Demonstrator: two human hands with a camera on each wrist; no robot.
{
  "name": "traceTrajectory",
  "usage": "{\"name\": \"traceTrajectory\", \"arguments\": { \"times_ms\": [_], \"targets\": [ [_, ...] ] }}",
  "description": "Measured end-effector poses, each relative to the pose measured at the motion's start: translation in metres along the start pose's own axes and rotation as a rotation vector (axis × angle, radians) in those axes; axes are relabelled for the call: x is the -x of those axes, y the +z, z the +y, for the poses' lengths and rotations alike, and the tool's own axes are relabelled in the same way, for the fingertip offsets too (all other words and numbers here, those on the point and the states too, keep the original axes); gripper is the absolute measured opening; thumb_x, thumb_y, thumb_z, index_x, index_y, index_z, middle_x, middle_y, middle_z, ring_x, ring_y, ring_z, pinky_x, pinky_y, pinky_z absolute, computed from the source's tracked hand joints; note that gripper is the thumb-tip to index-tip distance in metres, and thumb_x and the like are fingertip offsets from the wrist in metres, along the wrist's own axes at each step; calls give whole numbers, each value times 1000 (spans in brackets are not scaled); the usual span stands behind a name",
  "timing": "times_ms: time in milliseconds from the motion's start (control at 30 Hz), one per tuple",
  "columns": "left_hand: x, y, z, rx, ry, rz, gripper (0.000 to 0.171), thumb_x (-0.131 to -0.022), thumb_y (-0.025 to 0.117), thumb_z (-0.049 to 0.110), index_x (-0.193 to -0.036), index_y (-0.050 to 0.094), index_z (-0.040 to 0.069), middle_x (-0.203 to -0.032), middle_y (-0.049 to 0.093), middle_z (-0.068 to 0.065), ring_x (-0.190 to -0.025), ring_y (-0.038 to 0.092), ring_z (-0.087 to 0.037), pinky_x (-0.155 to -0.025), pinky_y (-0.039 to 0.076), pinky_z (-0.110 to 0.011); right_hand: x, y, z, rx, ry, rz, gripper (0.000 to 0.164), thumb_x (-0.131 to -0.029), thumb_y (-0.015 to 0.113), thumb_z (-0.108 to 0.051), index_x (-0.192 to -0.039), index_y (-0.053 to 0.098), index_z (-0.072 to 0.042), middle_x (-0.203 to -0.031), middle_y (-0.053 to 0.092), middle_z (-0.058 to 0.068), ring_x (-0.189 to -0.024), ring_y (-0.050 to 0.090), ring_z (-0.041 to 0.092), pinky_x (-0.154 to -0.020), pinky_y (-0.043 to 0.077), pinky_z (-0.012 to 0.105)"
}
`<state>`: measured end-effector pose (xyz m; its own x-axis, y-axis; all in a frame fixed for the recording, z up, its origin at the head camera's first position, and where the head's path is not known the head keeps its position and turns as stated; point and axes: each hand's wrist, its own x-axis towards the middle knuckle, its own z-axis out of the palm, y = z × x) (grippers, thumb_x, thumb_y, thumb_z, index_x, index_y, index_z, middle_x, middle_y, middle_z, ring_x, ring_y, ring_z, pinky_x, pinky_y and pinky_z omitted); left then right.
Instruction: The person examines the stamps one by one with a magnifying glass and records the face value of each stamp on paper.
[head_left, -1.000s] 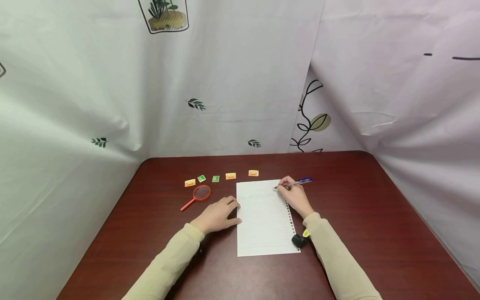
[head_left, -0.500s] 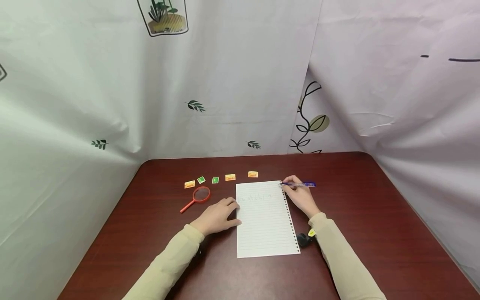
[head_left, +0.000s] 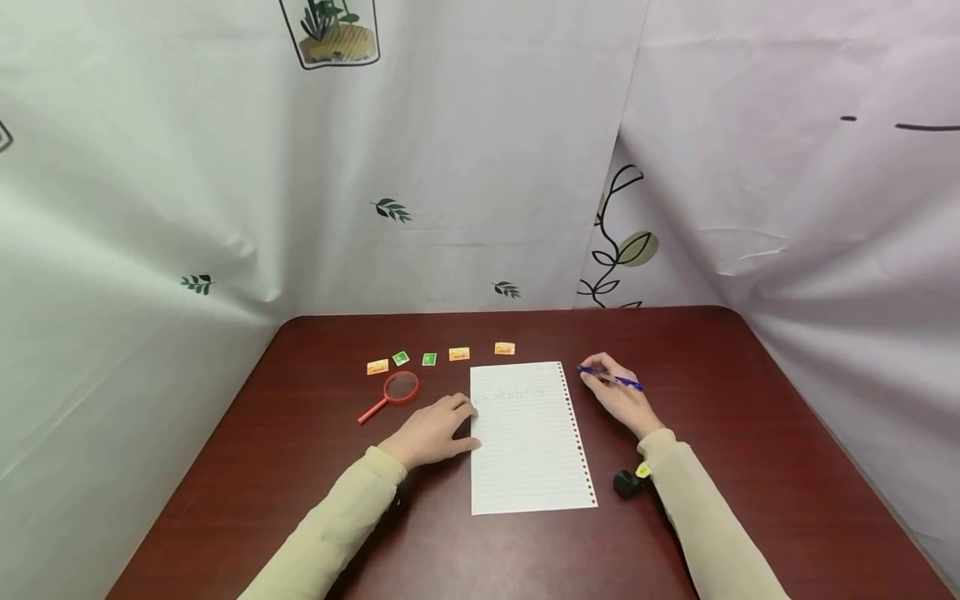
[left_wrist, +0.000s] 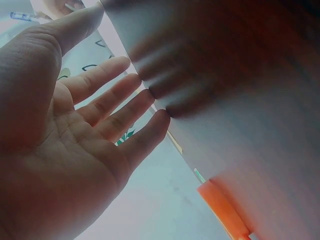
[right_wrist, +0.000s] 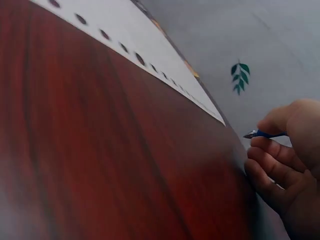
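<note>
The right hand [head_left: 618,393] is pinching a blue pen [head_left: 611,379] between thumb and curled fingers, hovering just beside the punched right edge of the lined sheet [head_left: 528,437] and over the bare wood of the table [head_left: 750,433]. The left hand [head_left: 435,429] is lying flat with straight, relaxed fingers, its fingertips [left_wrist: 150,95] pressing on the left margin of the paper and holding nothing.

My judgement is that this is a pause in writing. To do it well, the flat hand should be pinning the paper so it is not sliding or turning, and the pen should be coming down tip-first onto a ruled line, below the faint writing near the top, without dragging across the row of holes.

What is written on the top lines is too faint to read from the head view. The five small cards [head_left: 459,354] and the red magnifying glass [head_left: 390,393] are lying beyond the left hand, and their print is too small to make out. The left wrist view is blurred, showing only the palm and an orange strip. In the right wrist view only the pen tip [right_wrist: 251,134] is showing, and the small black object [head_left: 626,483] by the right sleeve is hard to identify
</note>
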<state>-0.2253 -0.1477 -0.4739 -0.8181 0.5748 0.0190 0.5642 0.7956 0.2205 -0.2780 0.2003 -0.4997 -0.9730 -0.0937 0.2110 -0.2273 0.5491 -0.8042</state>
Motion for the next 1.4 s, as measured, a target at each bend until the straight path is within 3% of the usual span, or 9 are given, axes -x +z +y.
{"name": "traceTrajectory", "arguments": {
  "times_ms": [200, 467, 767, 1200, 1400],
  "targets": [
    [2, -2, 0, 3, 6, 2, 48, -92, 73, 45, -123, 66, 9, -124, 59, -5, -106, 60, -19, -84, 54, -39, 6, -17, 9, 14, -30, -13, 20, -100, 64, -19, -118, 63, -10, -119, 65, 16, -113, 63, 33, -95, 50, 50],
    [2, -1, 1, -4, 7, 4, 48, -92, 73, 45, -123, 66, 10, -123, 59, -5, -106, 59, -19, -84, 54, -39, 14, -36, 13, 173, -222, -4, 20, -98, 65, -6, -116, 63, 2, -110, 67, 20, -103, 63, 37, -87, 50, 54],
    [2, -1, 2, -8, 5, -5, 48, -92, 72, 45, -124, 66, 10, -124, 59, -6, -107, 59, -19, -85, 54, -39, 18, -44, 17, 344, -243, -56, 20, -95, 68, -4, -114, 65, -1, -102, 66, 14, -87, 59, 27, -80, 50, 47],
    [3, 2, 1, -8, 8, 2, 47, -92, 73, 45, -123, 66, 10, -124, 59, -5, -107, 59, -19, -85, 54, -39, 18, -44, 18, 436, -301, -95, 18, -95, 66, 0, -112, 67, -5, -104, 65, 10, -91, 63, 29, -84, 52, 49],
    [4, 0, 0, -1, 6, 3, 47, -92, 73, 44, -123, 66, 10, -123, 59, -5, -107, 59, -20, -86, 54, -39, 16, -44, 16, 458, -263, -121, 21, -95, 65, 2, -114, 69, -6, -110, 64, 13, -97, 64, 31, -85, 52, 51]
  ]
}}
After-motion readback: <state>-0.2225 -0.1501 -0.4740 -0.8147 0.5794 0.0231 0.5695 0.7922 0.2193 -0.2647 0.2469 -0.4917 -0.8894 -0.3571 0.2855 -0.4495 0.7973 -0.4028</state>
